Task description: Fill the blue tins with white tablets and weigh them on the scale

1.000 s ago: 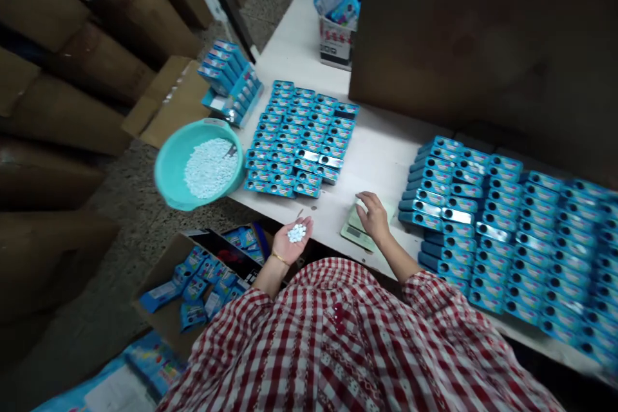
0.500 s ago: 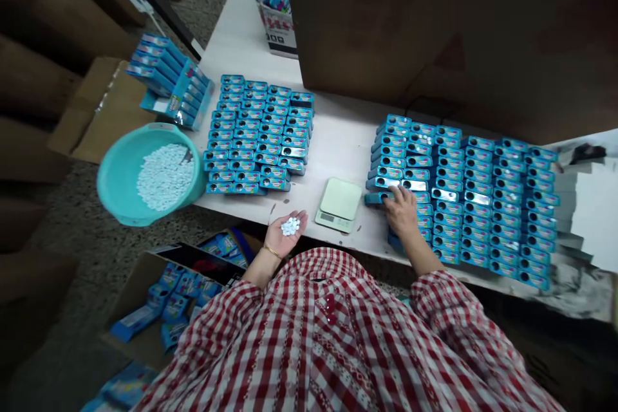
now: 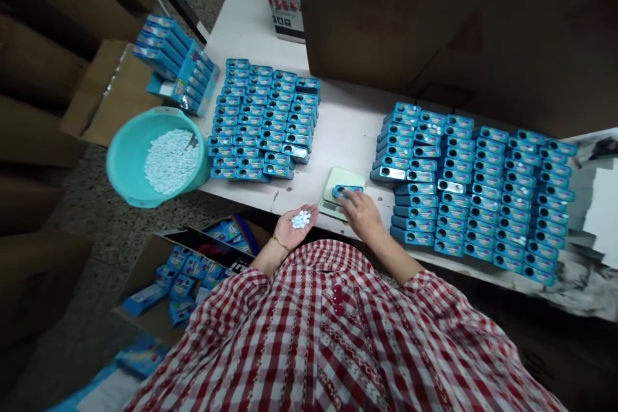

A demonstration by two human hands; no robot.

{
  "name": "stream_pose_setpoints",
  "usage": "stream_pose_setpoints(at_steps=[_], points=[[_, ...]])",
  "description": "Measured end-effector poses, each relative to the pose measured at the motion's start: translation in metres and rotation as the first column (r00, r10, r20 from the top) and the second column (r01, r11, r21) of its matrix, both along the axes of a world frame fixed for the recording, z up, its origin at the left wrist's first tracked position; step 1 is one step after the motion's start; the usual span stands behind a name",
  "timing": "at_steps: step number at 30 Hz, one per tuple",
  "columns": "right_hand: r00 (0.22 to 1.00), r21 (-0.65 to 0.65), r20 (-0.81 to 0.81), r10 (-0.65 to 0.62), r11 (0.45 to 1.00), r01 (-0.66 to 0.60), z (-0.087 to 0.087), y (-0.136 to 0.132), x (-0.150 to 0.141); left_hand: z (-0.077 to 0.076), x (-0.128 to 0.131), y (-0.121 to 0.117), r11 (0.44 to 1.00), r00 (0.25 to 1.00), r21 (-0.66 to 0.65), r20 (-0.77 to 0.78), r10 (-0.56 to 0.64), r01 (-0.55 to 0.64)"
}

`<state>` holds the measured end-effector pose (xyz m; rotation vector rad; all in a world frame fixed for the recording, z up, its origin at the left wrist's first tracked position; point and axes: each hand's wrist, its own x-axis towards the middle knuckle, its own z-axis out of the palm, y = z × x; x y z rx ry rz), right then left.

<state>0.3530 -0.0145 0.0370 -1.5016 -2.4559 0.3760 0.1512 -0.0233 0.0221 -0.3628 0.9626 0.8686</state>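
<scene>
Head view: your left hand point(image 3: 286, 230) is palm up, spread and slightly cupped, with white pieces point(image 3: 300, 219) heaped on it. Your right hand point(image 3: 362, 214) touches a blue box point(image 3: 347, 190) at the pale scale point(image 3: 338, 175); can't tell if it's pinching. Left rows point(image 3: 263, 119) and right rows point(image 3: 458, 199) of similar boxes flank the scale. Teal tub point(image 3: 126, 158), more pieces inside, sits by the table's point(image 3: 340, 119) left end.

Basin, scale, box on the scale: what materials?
Basin: likely moulded plastic, smooth; even turquoise from wall to rim.
Scale: probably plastic, fairly matt; pale body, no metallic glint.
Box: blue face with a dark round spot; could be plastic, tin or card, too small to tell.
</scene>
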Motion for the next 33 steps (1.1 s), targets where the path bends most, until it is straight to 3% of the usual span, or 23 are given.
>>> stream_pose_setpoints(at_steps=[4,8,20,30,33], points=[[0.969,-0.097,-0.057,0.242,0.964,-0.246,0.004,-0.031,-0.039,-0.007,0.008,-0.009,0.993,0.991,-0.006,0.066,-0.114,0.114],[0.962,-0.213,0.005,0.273,0.940,-0.266,0.002,-0.039,-0.065,-0.013,0.010,-0.018,0.987,0.987,-0.056,0.070,-0.147,0.151],[0.926,-0.317,0.063,0.372,0.887,-0.335,0.013,-0.033,-0.067,-0.004,0.006,-0.018,0.969,0.970,-0.097,0.114,-0.215,0.226],[0.941,-0.304,-0.059,0.334,0.892,-0.336,0.007,-0.039,-0.056,-0.013,0.008,-0.022,0.967,0.971,-0.140,0.139,-0.193,0.212],[0.931,-0.255,-0.216,0.294,0.904,-0.344,0.003,-0.040,-0.049,-0.014,0.012,-0.023,0.963,0.969,-0.135,0.121,-0.216,0.231]])
